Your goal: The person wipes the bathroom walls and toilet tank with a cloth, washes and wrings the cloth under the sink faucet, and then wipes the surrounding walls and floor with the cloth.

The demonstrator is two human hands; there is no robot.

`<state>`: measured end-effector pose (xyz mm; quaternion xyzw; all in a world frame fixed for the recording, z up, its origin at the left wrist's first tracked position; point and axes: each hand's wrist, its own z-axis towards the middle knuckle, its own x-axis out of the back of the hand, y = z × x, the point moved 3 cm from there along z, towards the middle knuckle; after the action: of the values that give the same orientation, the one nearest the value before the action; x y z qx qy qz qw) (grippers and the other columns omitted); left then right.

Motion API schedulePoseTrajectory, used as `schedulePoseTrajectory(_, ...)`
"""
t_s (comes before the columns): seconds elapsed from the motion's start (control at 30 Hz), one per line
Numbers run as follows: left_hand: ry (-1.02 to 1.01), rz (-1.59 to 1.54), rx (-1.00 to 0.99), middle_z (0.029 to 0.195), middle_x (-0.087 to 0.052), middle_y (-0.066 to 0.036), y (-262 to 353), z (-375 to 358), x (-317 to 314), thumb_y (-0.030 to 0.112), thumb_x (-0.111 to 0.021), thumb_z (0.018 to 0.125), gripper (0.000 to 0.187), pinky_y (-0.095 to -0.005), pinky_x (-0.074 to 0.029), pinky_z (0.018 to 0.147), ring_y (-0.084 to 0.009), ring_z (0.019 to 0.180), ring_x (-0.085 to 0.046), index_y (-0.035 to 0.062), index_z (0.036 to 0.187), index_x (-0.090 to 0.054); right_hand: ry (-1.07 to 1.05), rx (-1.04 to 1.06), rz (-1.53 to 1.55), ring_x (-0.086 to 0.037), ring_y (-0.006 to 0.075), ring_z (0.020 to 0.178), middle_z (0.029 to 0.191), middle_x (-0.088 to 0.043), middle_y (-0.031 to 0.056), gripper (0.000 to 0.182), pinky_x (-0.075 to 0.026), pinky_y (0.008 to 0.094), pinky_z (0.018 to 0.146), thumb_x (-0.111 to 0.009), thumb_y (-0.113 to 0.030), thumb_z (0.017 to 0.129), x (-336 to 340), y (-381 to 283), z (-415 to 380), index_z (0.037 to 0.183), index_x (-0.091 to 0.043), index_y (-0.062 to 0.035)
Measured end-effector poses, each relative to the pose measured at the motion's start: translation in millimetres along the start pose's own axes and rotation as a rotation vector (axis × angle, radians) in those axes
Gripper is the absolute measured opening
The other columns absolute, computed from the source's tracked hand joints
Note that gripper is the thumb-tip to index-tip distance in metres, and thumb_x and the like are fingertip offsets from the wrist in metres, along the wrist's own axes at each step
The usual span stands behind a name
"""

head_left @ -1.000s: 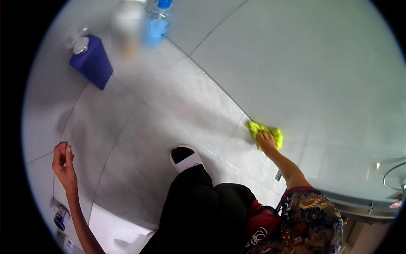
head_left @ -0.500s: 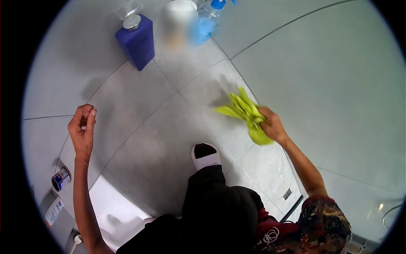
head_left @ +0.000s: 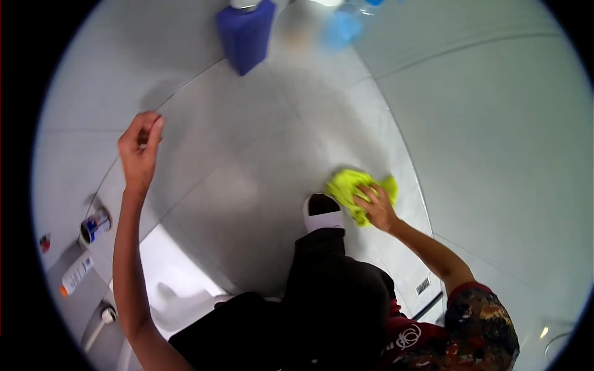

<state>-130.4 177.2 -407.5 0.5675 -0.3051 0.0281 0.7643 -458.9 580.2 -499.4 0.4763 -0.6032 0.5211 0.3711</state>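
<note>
A yellow-green cloth (head_left: 346, 188) lies bunched on the grey tiled floor, just right of my slippered foot (head_left: 323, 213). My right hand (head_left: 376, 207) presses on it from above, its fingers bent over the fabric. Up at the left, my left hand (head_left: 141, 147) is held out in front of the wall with fingers curled in and the thumb close to them. I see nothing in its grasp.
A purple pump bottle (head_left: 246, 37) stands in the far corner beside a bottle of blue liquid (head_left: 341, 29). To the left are a white toilet (head_left: 176, 278), a blue-labelled can (head_left: 96, 226) and a white bottle with an orange cap (head_left: 78, 273). A floor drain (head_left: 423, 286) sits at the right.
My right hand has brought the cloth from hanging in the air down onto the floor, nearer my foot. My left hand, still curled, appears higher in view. The view has shifted.
</note>
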Motion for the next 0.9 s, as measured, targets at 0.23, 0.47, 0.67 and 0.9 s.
schedulePoseTrajectory(0.23, 0.113, 0.138, 0.014, 0.061, -0.047, 0.001, 4, -5, 54, 0.019, -0.062, 0.083, 0.02, -0.0213, -0.039, 0.052, -0.0069, 0.057, -0.041, -0.0003, 0.084, -0.058, -0.248, -0.179, 0.234, -0.049, 0.0336, 0.101, 0.107, -0.051, 0.0123, 0.047, -0.039, 0.042, 0.089, -0.056, 0.004, 0.061, -8, 33, -123, 0.106, -0.059, -0.0099)
schedulePoseTrajectory(0.47, 0.027, 0.45, 0.089, 0.066, -0.052, 0.001, -24, -46, 133, 0.023, -0.06, 0.087, 0.021, -0.0205, -0.04, 0.053, -0.0065, 0.058, -0.046, 0.0021, 0.088, -0.058, 0.025, -0.517, 0.864, -0.051, 0.0219, 0.097, 0.102, -0.049, 0.0097, 0.044, -0.041, 0.0273, 0.085, -0.04, 0.009, 0.071, 82, 2, 78, 0.113, -0.053, 0.002)
schedulePoseTrajectory(0.67, 0.008, 0.688, 0.33, 0.065, -0.052, 0.001, -39, -121, 181, 0.024, -0.06, 0.087, 0.021, -0.0201, -0.04, 0.053, -0.005, 0.058, -0.044, 0.0041, 0.091, -0.058, 0.257, 0.13, -0.198, -0.045, 0.0362, 0.098, 0.121, -0.044, 0.017, 0.051, -0.04, 0.0406, 0.082, -0.05, -0.007, 0.071, -18, -95, 272, 0.121, -0.049, -0.0055)
schedulePoseTrajectory(0.9, 0.276, 0.581, 0.49, 0.061, -0.055, -0.005, -55, -197, 220, 0.039, -0.056, 0.087, 0.033, -0.0243, -0.043, 0.053, -0.0103, 0.054, -0.049, 0.0064, 0.091, -0.06, 0.106, 0.562, -0.102, -0.044, 0.0332, 0.097, 0.124, -0.045, 0.0138, 0.047, -0.038, 0.0471, 0.074, -0.053, -0.016, 0.071, -60, -228, 232, 0.118, -0.054, -0.0152)
